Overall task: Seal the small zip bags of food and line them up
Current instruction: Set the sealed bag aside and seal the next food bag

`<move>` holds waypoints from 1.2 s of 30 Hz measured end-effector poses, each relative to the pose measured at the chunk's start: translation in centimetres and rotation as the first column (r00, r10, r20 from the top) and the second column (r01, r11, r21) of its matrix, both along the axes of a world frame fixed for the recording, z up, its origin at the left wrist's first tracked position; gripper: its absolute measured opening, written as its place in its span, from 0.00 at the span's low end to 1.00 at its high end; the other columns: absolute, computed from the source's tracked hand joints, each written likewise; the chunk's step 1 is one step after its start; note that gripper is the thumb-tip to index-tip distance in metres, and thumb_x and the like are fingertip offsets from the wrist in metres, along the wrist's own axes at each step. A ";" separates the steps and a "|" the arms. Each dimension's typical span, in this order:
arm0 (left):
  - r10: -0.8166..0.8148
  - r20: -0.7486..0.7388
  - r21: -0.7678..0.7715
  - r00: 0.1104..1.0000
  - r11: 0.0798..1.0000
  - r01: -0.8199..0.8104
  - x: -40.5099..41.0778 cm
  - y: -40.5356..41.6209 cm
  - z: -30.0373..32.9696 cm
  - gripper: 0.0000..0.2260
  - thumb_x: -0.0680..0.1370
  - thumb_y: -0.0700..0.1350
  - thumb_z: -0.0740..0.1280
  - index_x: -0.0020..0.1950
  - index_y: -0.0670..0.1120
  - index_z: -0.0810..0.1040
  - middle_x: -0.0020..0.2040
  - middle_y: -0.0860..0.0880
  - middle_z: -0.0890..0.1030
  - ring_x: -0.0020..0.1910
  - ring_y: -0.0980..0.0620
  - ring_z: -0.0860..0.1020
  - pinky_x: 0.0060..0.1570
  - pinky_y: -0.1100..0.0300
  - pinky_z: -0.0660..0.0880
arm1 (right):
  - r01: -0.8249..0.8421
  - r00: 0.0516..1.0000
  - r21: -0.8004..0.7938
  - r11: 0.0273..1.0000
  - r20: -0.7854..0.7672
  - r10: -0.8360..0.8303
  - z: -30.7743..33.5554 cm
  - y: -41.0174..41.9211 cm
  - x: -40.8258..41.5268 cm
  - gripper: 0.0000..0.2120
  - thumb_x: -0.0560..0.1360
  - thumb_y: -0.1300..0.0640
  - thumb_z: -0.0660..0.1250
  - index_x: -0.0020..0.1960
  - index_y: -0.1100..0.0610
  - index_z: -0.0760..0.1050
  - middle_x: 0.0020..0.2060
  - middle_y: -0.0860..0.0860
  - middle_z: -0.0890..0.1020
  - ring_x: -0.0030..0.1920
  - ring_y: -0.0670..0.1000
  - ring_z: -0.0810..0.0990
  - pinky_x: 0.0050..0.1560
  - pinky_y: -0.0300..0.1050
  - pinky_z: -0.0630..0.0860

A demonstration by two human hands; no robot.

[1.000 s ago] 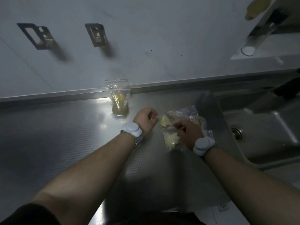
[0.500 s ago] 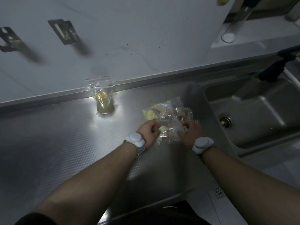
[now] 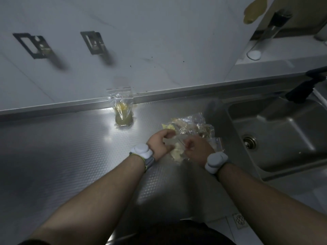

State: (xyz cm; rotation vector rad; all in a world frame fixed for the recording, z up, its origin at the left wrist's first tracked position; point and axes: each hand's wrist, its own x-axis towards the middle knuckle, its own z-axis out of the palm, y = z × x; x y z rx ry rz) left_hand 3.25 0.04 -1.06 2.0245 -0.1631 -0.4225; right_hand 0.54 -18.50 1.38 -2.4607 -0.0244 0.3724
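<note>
Head view, read from left to right: two dark metal wall brackets (image 3: 33, 45) hang on the pale grey wall panel at far left, unused. Right of them, a small clear zip bag of yellow food (image 3: 122, 110) stands upright against the raised back lip of the dimpled stainless steel counter (image 3: 53, 156); propped there, it likely marks the start of the line, though whether its strip is pressed shut cannot be told. Nearer and further right, the left hand (image 3: 160, 144) has its fingers curled in, pinching the left end of a clear zip bag of pale food pieces (image 3: 177, 150), while the right hand (image 3: 196, 149) pinches the same bag from the right with thumb and fingers bent. Holding both ends this way probably keeps the mouth taut so the seal can be run closed. Just beyond the hands lies a crumpled heap of further clear zip bags (image 3: 191, 126), apparently waiting their turn. At far right, the steel sink basin (image 3: 283, 131) sits recessed, near the heap.
</note>
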 end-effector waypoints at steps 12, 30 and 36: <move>-0.097 0.142 0.175 0.985 0.982 0.071 -0.4 3.3 0.5 0.08 0.71 0.46 0.75 0.47 0.57 0.82 0.40 0.58 0.81 0.40 0.63 0.76 0.45 0.65 0.73 | -0.063 0.988 0.046 0.997 0.147 0.056 0.8 1.6 -1.0 0.20 0.68 0.67 0.66 0.58 0.55 0.70 0.56 0.53 0.71 0.53 0.49 0.73 0.52 0.41 0.75; -0.102 0.164 0.234 0.981 0.970 0.062 -0.1 5.2 1.0 0.04 0.71 0.50 0.74 0.42 0.58 0.81 0.38 0.63 0.80 0.40 0.69 0.76 0.40 0.72 0.69 | -0.008 0.999 0.043 0.999 0.036 0.006 0.1 1.0 -0.1 0.05 0.70 0.53 0.72 0.42 0.47 0.76 0.36 0.41 0.79 0.38 0.39 0.77 0.42 0.30 0.70; -0.086 0.174 0.261 0.981 0.965 0.038 0.6 5.4 1.3 0.03 0.71 0.50 0.74 0.41 0.58 0.81 0.38 0.62 0.80 0.38 0.69 0.75 0.40 0.72 0.68 | -0.002 0.998 0.069 0.998 0.070 -0.003 0.4 0.8 0.4 0.04 0.69 0.52 0.73 0.44 0.48 0.79 0.36 0.42 0.80 0.38 0.41 0.78 0.40 0.25 0.68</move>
